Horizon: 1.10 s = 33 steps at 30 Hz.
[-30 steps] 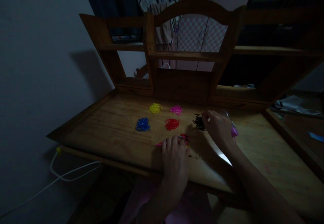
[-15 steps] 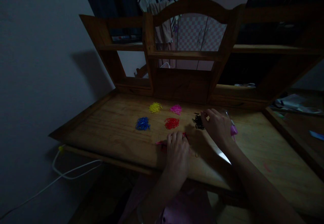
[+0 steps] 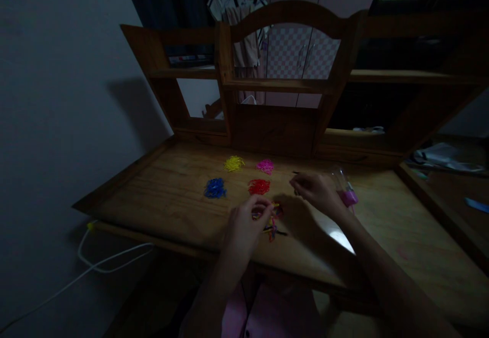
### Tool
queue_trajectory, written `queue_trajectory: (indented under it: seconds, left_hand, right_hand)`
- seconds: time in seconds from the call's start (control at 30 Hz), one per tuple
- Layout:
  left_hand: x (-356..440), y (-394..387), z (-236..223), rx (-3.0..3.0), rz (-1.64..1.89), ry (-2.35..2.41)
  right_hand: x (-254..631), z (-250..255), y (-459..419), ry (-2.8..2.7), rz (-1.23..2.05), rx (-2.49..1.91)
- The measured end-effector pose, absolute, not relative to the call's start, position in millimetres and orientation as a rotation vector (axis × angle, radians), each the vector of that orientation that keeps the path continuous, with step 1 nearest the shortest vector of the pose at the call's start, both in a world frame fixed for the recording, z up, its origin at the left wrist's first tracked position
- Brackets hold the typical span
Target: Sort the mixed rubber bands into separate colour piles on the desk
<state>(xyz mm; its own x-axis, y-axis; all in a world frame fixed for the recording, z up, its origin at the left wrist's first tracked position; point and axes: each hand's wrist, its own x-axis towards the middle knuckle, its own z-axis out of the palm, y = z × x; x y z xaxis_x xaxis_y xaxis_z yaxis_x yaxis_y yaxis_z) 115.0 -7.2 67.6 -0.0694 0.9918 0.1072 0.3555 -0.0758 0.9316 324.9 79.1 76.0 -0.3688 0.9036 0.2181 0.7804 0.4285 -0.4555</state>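
Note:
My left hand [image 3: 246,221] is over a small mixed pile of coloured rubber bands [image 3: 272,228], thumb and forefinger pinched together at its upper edge. Whatever sits between those fingertips is too small to name. My right hand [image 3: 315,190] hovers at the black pile, mostly covering it, with its fingertips closed together; what they hold is hidden. Sorted heaps of bands lie beyond the hands: red [image 3: 259,186], blue [image 3: 215,188], yellow [image 3: 234,163] and pink [image 3: 265,166].
A clear container with a purple part [image 3: 348,195] lies just behind my right wrist. The wooden desk [image 3: 160,190] has a shelf unit [image 3: 275,124] along its back. A white cable [image 3: 114,266] hangs off the left front edge.
My left hand has lifted from flat over the mixed pile into a pinch, uncovering and spreading the bands. My right hand has shifted slightly left and lower over the black pile.

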Motion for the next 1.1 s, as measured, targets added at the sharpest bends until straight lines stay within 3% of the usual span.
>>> queue_trajectory:
  seconds: [0.1,0.17,1.1]
  left_hand:
    - [108.4,-7.5,62.2,1.423,1.216,1.478]
    - [104.6,-7.5,57.8,1.388,1.225,1.507]
    - [110.5,-4.7,37.4,1.556,1.164,1.603]
  right_hand:
    - [336.6,86.1,74.1,-2.586,1.148,-1.162]
    - [343.3,89.1,70.3,-2.694,1.331,-1.125]
    - [329.5,74.2,66.2,-2.890,1.043,-1.210]
